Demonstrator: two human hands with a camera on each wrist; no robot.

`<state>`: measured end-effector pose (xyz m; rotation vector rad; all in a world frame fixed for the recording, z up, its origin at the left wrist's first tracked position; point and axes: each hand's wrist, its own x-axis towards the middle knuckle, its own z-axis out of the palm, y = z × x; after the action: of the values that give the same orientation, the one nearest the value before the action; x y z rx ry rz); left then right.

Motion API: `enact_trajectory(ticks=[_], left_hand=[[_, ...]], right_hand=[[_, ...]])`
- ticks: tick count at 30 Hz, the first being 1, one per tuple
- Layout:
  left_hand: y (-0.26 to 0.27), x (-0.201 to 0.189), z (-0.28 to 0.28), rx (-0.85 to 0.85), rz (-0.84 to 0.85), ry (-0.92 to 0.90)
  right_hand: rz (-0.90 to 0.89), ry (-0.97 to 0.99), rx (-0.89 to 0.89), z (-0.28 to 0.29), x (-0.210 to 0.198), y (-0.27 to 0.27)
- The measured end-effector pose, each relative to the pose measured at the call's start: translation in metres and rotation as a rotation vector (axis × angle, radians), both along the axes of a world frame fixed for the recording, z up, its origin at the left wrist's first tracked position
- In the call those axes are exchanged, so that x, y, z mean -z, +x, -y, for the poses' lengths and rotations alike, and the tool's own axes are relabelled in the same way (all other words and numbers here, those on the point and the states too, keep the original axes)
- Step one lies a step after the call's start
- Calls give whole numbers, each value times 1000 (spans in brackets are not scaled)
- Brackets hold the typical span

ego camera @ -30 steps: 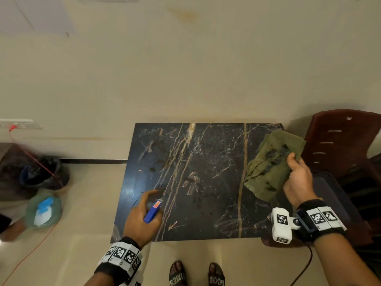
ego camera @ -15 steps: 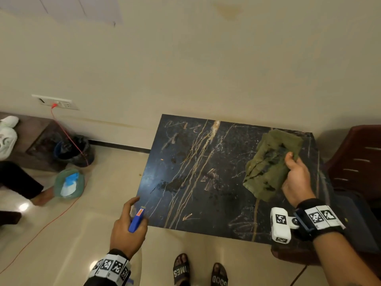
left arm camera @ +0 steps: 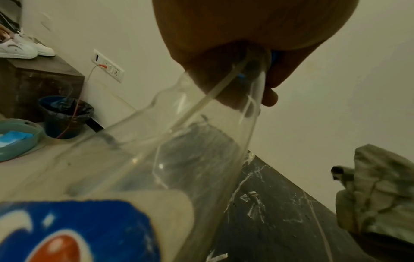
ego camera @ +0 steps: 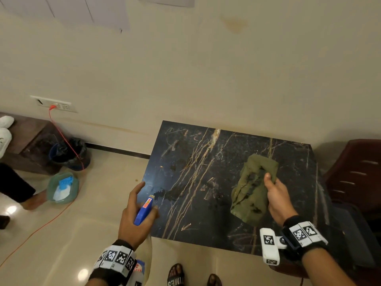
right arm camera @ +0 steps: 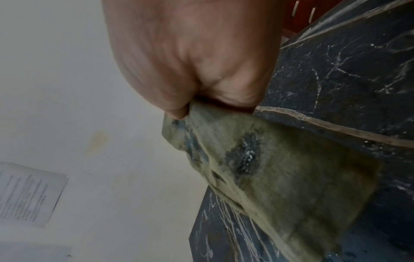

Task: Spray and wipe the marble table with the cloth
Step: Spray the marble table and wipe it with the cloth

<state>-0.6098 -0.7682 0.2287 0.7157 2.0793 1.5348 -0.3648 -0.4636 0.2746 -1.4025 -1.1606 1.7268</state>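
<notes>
The left grip (ego camera: 136, 215) clamps the spray bottle (ego camera: 143, 210), nozzle pointing away toward the counter (ego camera: 206, 203). The right grip (ego camera: 277, 200) pinches the cloth (ego camera: 252, 190), hanging lengthwise beside it.

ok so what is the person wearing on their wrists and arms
Both forearms are bare, with no sleeves. The left wrist carries a black band covered in white tiles printed with black square codes. The right wrist has a similar black band with coded white tiles, plus a small white box with the same codes sticking out beside it. No rings or gloves show.
</notes>
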Motion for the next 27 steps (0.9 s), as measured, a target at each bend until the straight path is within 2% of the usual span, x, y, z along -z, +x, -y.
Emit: enact_trajectory(ticks=[9,11,14,17,21,24,27], left_hand=[[0,-18,-56,92,27,90],[0,-21,-70,89,46,116],[-2,-24,-89,70,74,135],[-2,-26,-106,86,87,134],[3,-30,-133,94,94,109],[2,-31,-149,74,89,112],[0,-32,-161,46,79,118]], right_hand=[[139,-66,57,-11,37,61],[264,-32,59,-23,41,74],[560,115,9,-48,44,82],[815,194,-134,-71,54,72],[871,186,-397,-93,90,49],[925,324,-564,-101,119,37],[1090,498,-842,-108,154,37]])
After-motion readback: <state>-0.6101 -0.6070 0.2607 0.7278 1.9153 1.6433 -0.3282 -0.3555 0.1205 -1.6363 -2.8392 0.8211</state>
